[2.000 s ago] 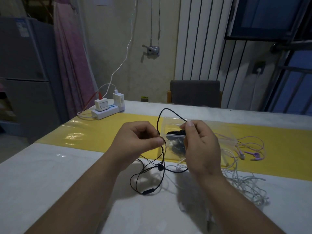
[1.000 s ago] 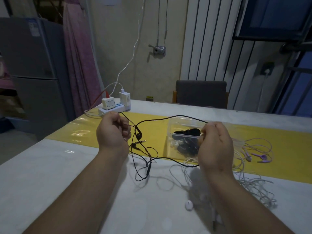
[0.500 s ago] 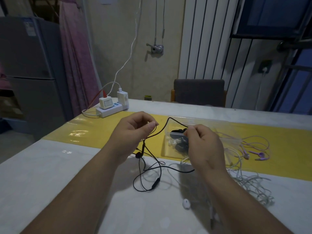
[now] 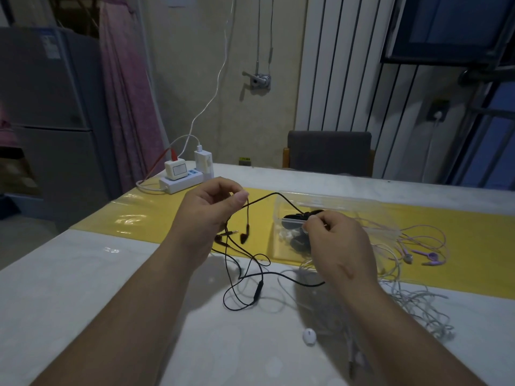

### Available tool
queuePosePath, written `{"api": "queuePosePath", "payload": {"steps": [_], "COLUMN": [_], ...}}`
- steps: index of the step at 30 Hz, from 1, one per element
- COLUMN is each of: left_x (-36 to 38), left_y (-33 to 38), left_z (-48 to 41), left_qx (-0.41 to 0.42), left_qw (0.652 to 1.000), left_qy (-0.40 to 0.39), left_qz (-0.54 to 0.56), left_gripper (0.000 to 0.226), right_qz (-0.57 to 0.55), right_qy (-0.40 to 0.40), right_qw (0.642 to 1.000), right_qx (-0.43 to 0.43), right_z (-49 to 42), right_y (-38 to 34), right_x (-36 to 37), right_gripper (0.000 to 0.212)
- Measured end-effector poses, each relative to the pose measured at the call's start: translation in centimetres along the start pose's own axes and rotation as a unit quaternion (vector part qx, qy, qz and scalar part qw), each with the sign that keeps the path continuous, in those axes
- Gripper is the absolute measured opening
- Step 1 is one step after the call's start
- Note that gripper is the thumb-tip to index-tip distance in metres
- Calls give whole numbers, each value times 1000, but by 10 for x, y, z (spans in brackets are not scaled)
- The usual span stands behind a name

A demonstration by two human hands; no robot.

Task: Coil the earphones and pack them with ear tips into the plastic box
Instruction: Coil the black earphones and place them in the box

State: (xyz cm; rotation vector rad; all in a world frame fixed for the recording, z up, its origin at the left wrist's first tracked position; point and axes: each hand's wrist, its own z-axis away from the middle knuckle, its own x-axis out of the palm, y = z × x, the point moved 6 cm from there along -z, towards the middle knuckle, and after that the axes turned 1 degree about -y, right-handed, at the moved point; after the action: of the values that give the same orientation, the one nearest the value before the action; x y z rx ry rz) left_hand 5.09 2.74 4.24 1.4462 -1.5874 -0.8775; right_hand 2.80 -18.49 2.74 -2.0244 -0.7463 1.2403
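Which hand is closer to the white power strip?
Left. The left hand hovers just in front of the power strip, pinching the black earphone cable; the right hand is farther right, by the plastic box.

The earphones [image 4: 257, 291] are black throughout, cord, buds and remote alike. The box [image 4: 334, 201] is clear plastic. The ear tips [image 4: 292, 220] inside are mostly black, with a few pale ones beneath. The table [image 4: 69, 288] is white with a faint mottled pattern, crossed by a glossy plain yellow runner [image 4: 156, 215]. A loose tip [image 4: 309, 336] is white. The tangled cables [image 4: 412, 302] are white and the spare pair [image 4: 429, 256] is purple. The strip [image 4: 181, 183] is white with blue sockets and a red lead [image 4: 168, 154]. The curtain [image 4: 125, 93] is pink, the fridge [image 4: 47, 107] and chair [image 4: 328, 151] grey, the radiator [image 4: 340, 62] white with vertical ribs, and the wall [image 4: 195, 51] beige.
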Motion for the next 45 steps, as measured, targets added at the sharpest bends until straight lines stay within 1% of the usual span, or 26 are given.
{"api": "queuePosePath", "payload": {"steps": [2,5,7,10,12,16,19,26,30,32,34,38,42,45], "left_x": [-1,-3,-5,-8,-9,-11,-12,-6,-5,-4,-1,1,3,7], "left_y": [1,1,1,-1,-2,-1,1,3,2,1,2,5,4,4], "left_z": [-1,-2,-2,-2,-2,-3,-3,-1,-2,-2,-1,0,1,3], "left_qx": [-6,-19,-30,-44,-47,-36,-28,-18,-8,-12,-22,-31,-37,-44], "left_qw": [999,992,986,982,981,980,982,993,997,997,996,993,993,994], "left_qy": [2,17,39,79,92,116,129,93,75,71,61,42,24,0], "left_qz": [50,127,162,166,166,160,135,71,16,27,65,109,111,100], "left_gripper": [7,24,29,28,27,23,23,21,18,20,24,21,19,17], "right_qz": [25,98,158,218,241,262,272,292,297,298,296,295,281,241], "right_qy": [2,-11,-21,-38,-54,-65,-71,-131,-143,-146,-150,-152,-137,-125], "right_qw": [1000,995,987,975,969,962,959,947,944,943,943,943,949,961], "right_qx": [-5,-20,-29,-31,-31,-32,-30,-19,-12,-7,-4,-4,-28,-58], "right_z": [1,3,3,2,1,0,0,5,6,6,6,7,9,12], "right_y": [-1,-4,-5,-4,-3,-2,-2,0,1,2,2,1,-3,-11], "right_x": [-2,-2,-2,-1,2,5,5,10,11,12,12,13,12,12], "right_gripper": [28,28,28,26,25,26,26,22,24,23,23,22,21,29]}}
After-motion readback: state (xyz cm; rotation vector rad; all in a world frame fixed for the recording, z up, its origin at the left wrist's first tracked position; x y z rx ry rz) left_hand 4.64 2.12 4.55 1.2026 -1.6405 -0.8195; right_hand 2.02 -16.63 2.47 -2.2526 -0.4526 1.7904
